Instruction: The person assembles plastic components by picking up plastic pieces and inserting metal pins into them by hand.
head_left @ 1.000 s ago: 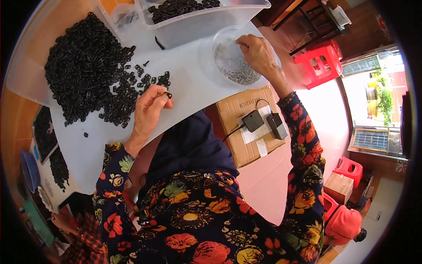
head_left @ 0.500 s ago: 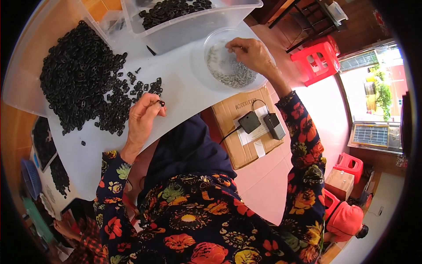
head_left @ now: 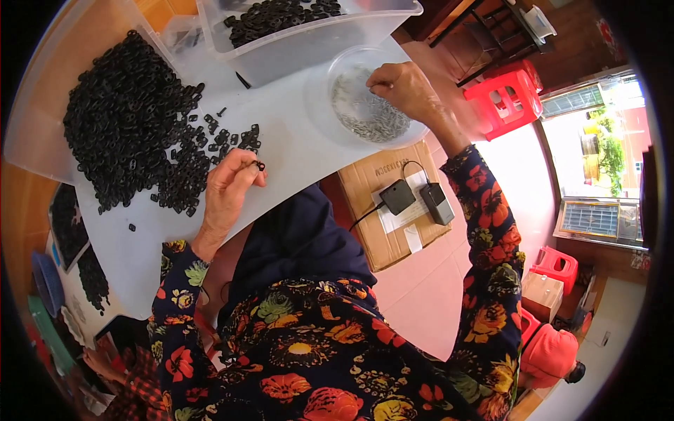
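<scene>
Between the thumb and fingers of my left hand [head_left: 228, 181] is a small black plastic piece [head_left: 260, 165], held over the table's near edge. Just beyond that hand, loose black pieces with holes [head_left: 184, 165] spread out from a large heap [head_left: 123, 119]. My right hand [head_left: 401, 85] is over a round clear tub [head_left: 335, 116], its thumb and fingertips pinched together. Small silvery metal pieces [head_left: 375, 123] lie in the tub, mostly along its near and right side. Whatever the right fingertips may hold is too small to make out.
A clear plastic bin [head_left: 316, 38] with more black pieces stands at the back. A dark pointed tool [head_left: 243, 80] lies in front of it. Below the table's right side, a cardboard box [head_left: 372, 242] carries black adapters [head_left: 398, 196]. Co-workers sit at lower left and lower right [head_left: 551, 354].
My right hand has shifted slightly right over the tub, fingers still pinched. My left hand keeps its place with the black piece.
</scene>
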`<move>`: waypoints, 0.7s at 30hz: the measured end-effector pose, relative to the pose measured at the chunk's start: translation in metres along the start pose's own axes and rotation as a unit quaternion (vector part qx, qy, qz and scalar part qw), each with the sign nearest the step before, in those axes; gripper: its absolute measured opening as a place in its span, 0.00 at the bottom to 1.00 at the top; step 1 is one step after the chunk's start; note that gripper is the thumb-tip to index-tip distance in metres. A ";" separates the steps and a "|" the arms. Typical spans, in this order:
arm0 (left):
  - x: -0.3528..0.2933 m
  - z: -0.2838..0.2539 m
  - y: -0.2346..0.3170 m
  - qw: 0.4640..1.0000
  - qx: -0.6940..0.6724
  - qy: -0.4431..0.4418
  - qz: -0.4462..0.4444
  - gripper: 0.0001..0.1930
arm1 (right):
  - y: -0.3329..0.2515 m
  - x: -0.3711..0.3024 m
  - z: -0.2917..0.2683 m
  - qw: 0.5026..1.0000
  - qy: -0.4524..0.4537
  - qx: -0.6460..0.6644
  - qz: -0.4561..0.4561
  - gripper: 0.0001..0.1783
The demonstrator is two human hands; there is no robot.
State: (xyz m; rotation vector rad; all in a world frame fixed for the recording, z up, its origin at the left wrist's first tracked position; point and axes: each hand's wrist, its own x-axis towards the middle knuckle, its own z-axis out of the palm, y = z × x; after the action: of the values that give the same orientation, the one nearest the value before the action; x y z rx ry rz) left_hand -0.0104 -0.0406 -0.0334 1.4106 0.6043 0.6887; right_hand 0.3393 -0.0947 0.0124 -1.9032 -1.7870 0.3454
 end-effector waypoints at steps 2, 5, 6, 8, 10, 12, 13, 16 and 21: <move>0.001 0.000 0.002 1.000 0.001 0.002 0.001 0.04 | -0.003 0.004 0.005 0.992 -0.020 -0.116 -0.051 0.05; -0.002 0.002 0.006 1.000 0.003 0.004 0.004 0.03 | -0.012 0.008 0.004 0.986 -0.025 -0.153 -0.056 0.04; -0.001 0.002 0.004 1.000 0.006 0.005 0.002 0.03 | -0.010 0.010 0.007 0.986 -0.026 -0.154 -0.060 0.04; 0.000 0.002 0.001 1.000 0.011 0.003 -0.003 0.03 | -0.008 0.011 0.010 0.984 -0.041 -0.173 -0.027 0.04; -0.002 0.001 -0.002 1.000 0.011 0.005 -0.004 0.03 | -0.018 0.010 0.010 0.982 -0.025 -0.187 0.000 0.04; -0.005 0.001 -0.004 1.000 -0.005 0.008 -0.001 0.03 | -0.029 0.005 0.009 0.979 -0.010 -0.200 0.029 0.04; -0.006 0.001 -0.003 1.000 -0.021 0.004 -0.002 0.03 | -0.039 0.004 0.004 0.989 0.021 -0.137 0.043 0.05; -0.007 0.000 0.000 1.000 -0.017 0.008 -0.012 0.03 | -0.072 0.001 0.004 0.995 0.062 0.045 0.062 0.07; -0.003 -0.002 0.007 0.999 0.038 -0.003 -0.012 0.06 | -0.128 -0.022 0.054 0.916 -0.028 0.393 0.073 0.06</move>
State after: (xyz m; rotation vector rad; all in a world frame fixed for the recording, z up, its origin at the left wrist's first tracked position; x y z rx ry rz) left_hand -0.0144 -0.0413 -0.0265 1.4731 0.6482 0.6479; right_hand 0.2000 -0.1048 0.0298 -1.4320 -1.2403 1.0078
